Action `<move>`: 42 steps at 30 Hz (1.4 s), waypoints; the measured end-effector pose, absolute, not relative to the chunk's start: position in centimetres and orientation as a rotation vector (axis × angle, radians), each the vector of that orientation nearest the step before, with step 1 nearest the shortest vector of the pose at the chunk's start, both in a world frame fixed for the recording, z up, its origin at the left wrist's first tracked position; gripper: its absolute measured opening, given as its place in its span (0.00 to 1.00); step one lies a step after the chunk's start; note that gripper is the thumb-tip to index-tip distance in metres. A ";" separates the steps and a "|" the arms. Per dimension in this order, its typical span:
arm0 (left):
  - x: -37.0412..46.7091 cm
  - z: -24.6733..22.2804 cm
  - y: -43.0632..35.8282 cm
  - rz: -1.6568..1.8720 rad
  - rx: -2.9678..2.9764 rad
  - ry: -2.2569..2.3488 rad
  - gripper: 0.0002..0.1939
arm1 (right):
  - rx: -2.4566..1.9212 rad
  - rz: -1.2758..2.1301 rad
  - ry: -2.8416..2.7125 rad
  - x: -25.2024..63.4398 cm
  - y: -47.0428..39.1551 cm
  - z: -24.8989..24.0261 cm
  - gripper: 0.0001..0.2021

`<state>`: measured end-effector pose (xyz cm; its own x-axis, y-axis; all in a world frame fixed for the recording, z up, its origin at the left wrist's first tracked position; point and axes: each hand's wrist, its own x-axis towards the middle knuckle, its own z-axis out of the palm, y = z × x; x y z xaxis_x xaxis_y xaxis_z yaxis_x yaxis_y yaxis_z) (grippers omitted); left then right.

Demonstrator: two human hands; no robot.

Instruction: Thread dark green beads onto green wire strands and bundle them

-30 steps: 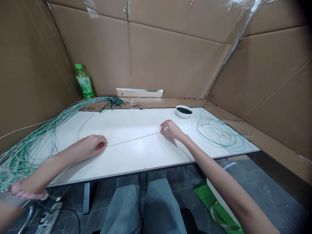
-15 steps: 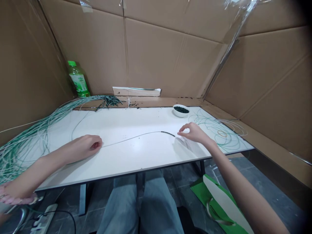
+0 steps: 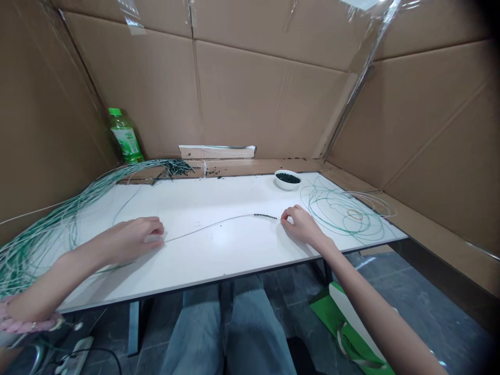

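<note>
A thin strand (image 3: 207, 227) runs over the white table (image 3: 195, 271) between my two hands, with a row of small dark beads (image 3: 265, 216) near its right end. My left hand (image 3: 146, 237) lies at the strand's left end, thumb and fingertips close round it. At the right end my right hand (image 3: 292, 221) pinches the tip just past the beads. Behind my right hand stands a white bowl (image 3: 287, 186) of dark green beads.
Green strands (image 3: 78, 208) spread along the left side, their dark ends at the back edge. Loose coils (image 3: 344, 219) lie at the right. A green bottle (image 3: 127, 140) stands back left. Cardboard walls (image 3: 242, 94) surround the table; a green bag (image 3: 347, 328) is below.
My right hand has moved slightly left and down, and its fingers have closed at the beaded end. The beaded part lies straighter. The whole view has shifted a little.
</note>
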<state>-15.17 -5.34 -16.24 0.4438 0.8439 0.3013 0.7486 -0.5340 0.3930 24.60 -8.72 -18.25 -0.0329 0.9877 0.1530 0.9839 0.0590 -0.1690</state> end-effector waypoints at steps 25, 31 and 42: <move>9.4 -21.6 1.2 0.798 2.194 0.745 0.19 | -1.666 0.160 -1.793 24.4 -4.6 -19.7 0.11; 9.5 -21.7 1.1 0.873 2.127 0.761 0.16 | -1.500 0.363 -1.631 23.6 -5.0 -20.7 0.11; 9.2 -21.2 0.8 0.892 2.122 0.691 0.14 | -1.255 0.739 -1.476 25.1 -3.9 -20.8 0.12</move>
